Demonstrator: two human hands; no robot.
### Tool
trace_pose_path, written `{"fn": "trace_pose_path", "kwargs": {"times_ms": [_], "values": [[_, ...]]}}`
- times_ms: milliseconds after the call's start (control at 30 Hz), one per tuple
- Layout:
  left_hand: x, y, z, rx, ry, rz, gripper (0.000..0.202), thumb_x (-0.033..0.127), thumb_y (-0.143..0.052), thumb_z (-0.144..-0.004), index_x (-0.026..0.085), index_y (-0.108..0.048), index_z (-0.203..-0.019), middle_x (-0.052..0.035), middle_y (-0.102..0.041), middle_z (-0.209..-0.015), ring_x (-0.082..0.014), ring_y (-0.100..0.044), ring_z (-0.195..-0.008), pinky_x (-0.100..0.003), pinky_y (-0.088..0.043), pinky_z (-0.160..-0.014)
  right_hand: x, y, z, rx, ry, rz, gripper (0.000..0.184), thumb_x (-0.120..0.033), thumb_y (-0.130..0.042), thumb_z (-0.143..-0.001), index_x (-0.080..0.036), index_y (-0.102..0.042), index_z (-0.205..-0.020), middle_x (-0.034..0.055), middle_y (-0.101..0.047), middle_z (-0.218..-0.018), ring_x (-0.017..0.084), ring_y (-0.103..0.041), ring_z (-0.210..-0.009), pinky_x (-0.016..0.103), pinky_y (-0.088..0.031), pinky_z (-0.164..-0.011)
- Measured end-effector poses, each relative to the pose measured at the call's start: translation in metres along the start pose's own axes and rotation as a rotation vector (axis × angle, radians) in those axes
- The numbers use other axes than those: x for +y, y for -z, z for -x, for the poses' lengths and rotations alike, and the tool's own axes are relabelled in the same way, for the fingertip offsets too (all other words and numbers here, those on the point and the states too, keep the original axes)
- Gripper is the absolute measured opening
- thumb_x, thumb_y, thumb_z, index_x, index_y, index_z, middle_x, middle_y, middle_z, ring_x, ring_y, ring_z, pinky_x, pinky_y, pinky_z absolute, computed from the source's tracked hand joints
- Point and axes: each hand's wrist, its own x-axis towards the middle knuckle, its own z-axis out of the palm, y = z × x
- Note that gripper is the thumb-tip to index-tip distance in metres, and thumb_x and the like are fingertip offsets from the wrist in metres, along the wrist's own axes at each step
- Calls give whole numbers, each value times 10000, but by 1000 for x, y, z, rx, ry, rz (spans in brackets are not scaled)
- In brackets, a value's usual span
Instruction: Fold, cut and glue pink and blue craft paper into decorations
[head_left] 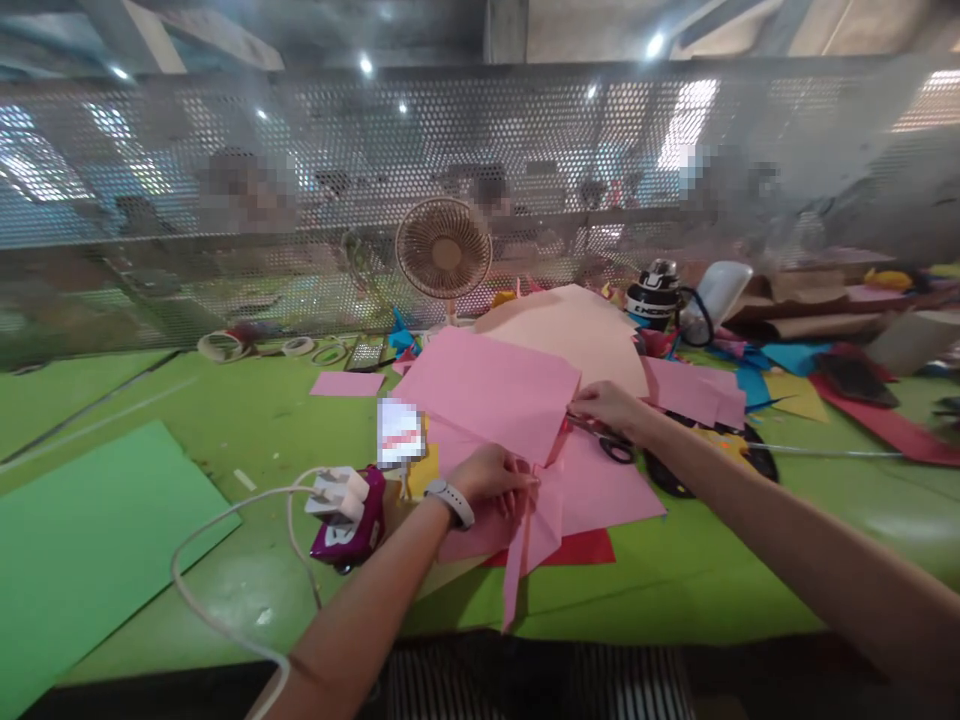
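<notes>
My left hand (491, 475), with a grey watch on the wrist, is closed and pinches a cut strip of pink paper (536, 530) that hangs over the table's front edge. My right hand (611, 405) is closed on black-handled scissors (611, 442), their blades at the edge of a large pink sheet (487, 390). More pink sheets (600, 490) lie under both hands, on top of a red sheet (585, 548).
A purple charger with white plugs (346, 510) and a white cable (225, 620) lie left of my left hand. A green sheet (90, 540) covers the near left. A small fan (444, 250), tape rolls (221, 346), a peach sheet (577, 325) and coloured paper scraps (787, 385) sit further back before a perforated metal screen.
</notes>
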Motion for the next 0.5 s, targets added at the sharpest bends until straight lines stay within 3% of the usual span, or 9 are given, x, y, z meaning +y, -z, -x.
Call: {"fn": "trace_pose_path", "kwargs": {"times_ms": [100,200,367,500], "values": [[-4,0,-2,-28,1,17,409,485,-638,-710,113,-606,-545,-38,-615,-468,-114,-546,-371,-235,-449,-439,-9,2,-16,46,-90,-44,164,-259,-599,-705,-148,-573,-588,14,-577,-507,101,-501,-449,198,-331,-392],[-7,-1,-2,-21,2,31,406,482,-646,-702,118,-601,-528,-35,-614,-466,-119,-553,-376,-241,-456,-445,-20,-8,-28,66,-125,-76,148,-226,-607,-741,-137,-579,-626,23,-597,-561,106,-530,-487,196,-359,-409],[-11,-2,-1,14,3,56,376,443,-657,-698,128,-580,-508,-24,-594,-435,-140,-567,-381,-246,-453,-428,-28,-21,-38,74,-140,-125,187,-275,-546,-865,-115,-595,-948,52,-623,-922,143,-602,-764,287,-505,-654],[-10,-2,-2,8,-5,71,379,433,-649,-707,119,-586,-505,-37,-605,-453,-139,-558,-365,-253,-452,-416,-24,-25,-44,105,-144,-172,292,-308,-530,-882,-143,-537,-1122,75,-568,-1105,185,-587,-912,380,-505,-766]]}}
